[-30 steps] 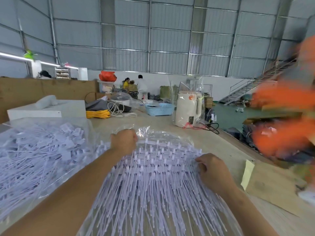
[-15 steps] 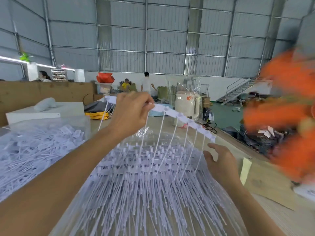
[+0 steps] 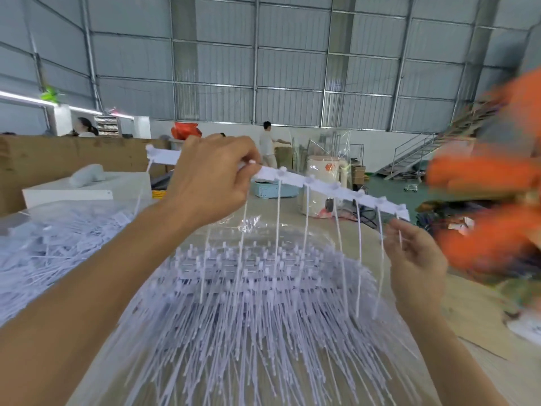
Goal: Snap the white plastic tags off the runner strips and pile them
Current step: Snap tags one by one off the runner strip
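Note:
My left hand (image 3: 209, 183) grips a white runner strip (image 3: 328, 187) near its left part and holds it up at chest height, slanting down to the right. Several thin white tags (image 3: 277, 227) hang from the strip. My right hand (image 3: 412, 256) is just below the strip's right end and pinches the last hanging tag between thumb and fingers. Under both hands lies a big stack of runner strips (image 3: 257, 312) with their tags, on clear plastic film. A pile of loose white tags (image 3: 49, 244) lies in a clear bag at the left.
The work table (image 3: 480, 326) runs to the right, with cardboard on it. Behind stand a white kettle-like appliance (image 3: 322, 186), a blue basket (image 3: 273, 190) and a white box (image 3: 85, 190). Blurred orange shapes (image 3: 483, 200) fill the right edge. People stand far back.
My left hand lifted one runner strip off the stack and raised it. My right hand left the stack, rose to the strip's right end and took hold of a hanging tag.

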